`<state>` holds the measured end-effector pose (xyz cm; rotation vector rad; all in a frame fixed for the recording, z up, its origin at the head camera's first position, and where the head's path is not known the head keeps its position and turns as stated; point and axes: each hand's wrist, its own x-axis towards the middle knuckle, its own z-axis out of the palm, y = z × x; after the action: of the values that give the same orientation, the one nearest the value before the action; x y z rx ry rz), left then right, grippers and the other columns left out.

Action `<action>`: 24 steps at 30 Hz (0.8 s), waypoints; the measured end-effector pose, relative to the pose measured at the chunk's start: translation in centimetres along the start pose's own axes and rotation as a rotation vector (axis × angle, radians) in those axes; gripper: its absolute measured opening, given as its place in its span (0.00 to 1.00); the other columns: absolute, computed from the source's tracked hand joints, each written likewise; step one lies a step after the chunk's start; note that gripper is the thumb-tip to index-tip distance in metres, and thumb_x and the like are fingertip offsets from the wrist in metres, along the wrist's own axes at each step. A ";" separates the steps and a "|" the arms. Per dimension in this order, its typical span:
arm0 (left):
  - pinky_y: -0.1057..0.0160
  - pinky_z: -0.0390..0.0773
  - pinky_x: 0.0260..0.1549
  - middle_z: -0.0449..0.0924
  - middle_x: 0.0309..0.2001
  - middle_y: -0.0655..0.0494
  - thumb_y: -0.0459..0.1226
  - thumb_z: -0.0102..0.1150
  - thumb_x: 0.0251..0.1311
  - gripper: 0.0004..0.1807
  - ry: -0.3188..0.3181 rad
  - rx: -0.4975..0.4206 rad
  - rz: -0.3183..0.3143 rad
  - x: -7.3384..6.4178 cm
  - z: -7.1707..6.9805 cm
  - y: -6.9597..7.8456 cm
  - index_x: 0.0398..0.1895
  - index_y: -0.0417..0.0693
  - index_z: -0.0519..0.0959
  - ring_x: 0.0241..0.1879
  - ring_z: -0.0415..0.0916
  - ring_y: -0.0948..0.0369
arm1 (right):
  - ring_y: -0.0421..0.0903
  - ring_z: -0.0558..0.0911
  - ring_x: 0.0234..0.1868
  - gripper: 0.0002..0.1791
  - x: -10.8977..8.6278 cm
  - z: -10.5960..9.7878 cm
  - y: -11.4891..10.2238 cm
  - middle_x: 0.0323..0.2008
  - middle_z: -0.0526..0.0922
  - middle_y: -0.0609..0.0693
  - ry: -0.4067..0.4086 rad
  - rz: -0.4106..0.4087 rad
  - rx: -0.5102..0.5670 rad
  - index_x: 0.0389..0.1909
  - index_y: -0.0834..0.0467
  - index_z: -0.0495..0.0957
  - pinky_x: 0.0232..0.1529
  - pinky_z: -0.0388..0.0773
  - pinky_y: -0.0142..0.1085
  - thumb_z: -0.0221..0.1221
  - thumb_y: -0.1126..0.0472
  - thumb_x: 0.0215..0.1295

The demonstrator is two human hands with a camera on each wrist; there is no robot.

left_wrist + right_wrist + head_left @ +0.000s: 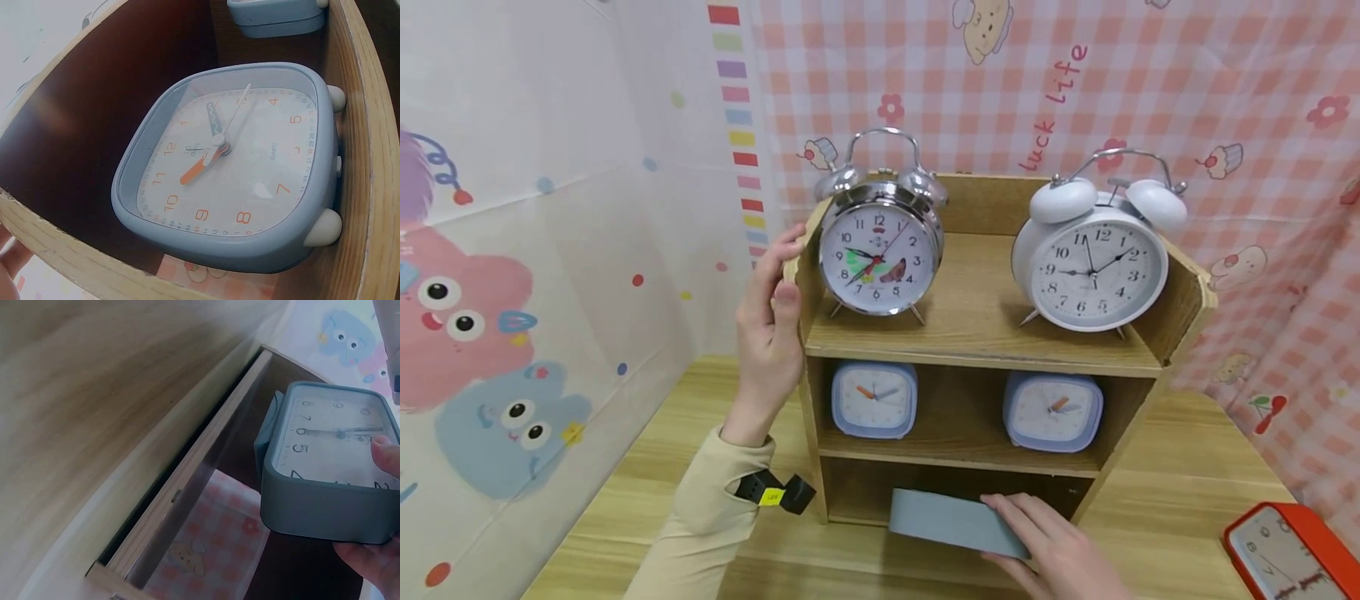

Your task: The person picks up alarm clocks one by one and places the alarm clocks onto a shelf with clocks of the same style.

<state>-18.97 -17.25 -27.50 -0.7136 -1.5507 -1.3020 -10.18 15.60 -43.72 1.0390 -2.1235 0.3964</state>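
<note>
My left hand rests against the outer left side of a small wooden shelf unit, its fingers and thumb touching the panel's front edge. Low in front of the bottom compartment, my right hand holds a grey-blue square alarm clock. In the right wrist view the thumb lies over the face of this clock and other fingers are underneath. Two light-blue alarm clocks stand on the middle shelf, one at left and one at right.
On the top shelf stand a silver twin-bell clock at left and a white twin-bell clock at right. A red clock sits on the wooden table at the right. Checked cloth hangs behind.
</note>
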 end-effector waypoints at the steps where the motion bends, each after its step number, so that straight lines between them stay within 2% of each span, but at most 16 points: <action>1: 0.58 0.70 0.78 0.73 0.71 0.33 0.62 0.42 0.78 0.41 -0.001 0.001 0.002 0.0 0.0 0.0 0.63 0.29 0.72 0.75 0.72 0.57 | 0.37 0.84 0.41 0.32 0.2 0.2 0.0 0.46 0.85 0.42 0.002 -0.002 0.004 0.59 0.56 0.82 0.41 0.80 0.24 0.44 0.35 0.80; 10: 0.57 0.69 0.78 0.74 0.72 0.34 0.62 0.41 0.79 0.41 -0.001 0.013 0.001 0.0 0.0 -0.1 0.63 0.30 0.72 0.75 0.71 0.58 | 0.36 0.84 0.42 0.32 1.4 1.5 -0.4 0.47 0.86 0.44 -0.040 0.017 0.037 0.61 0.56 0.80 0.37 0.81 0.26 0.44 0.36 0.79; 20: 0.56 0.69 0.79 0.74 0.71 0.33 0.63 0.41 0.79 0.41 0.003 0.018 0.004 0.0 0.0 -0.1 0.63 0.29 0.72 0.75 0.71 0.58 | 0.38 0.85 0.42 0.31 2.3 3.0 -0.7 0.47 0.86 0.46 -0.020 0.017 0.045 0.61 0.56 0.81 0.37 0.82 0.30 0.46 0.37 0.79; 24: 0.56 0.68 0.79 0.74 0.71 0.34 0.62 0.41 0.79 0.41 0.005 0.012 0.004 0.0 0.1 -0.1 0.63 0.29 0.72 0.75 0.71 0.58 | 0.38 0.84 0.41 0.29 2.6 3.4 -0.9 0.47 0.86 0.46 -0.032 0.034 0.053 0.61 0.56 0.81 0.37 0.81 0.29 0.53 0.37 0.77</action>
<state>-19.04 -17.22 -27.57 -0.7049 -1.5505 -1.2895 -12.18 11.72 -44.20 1.0466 -2.1726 0.4581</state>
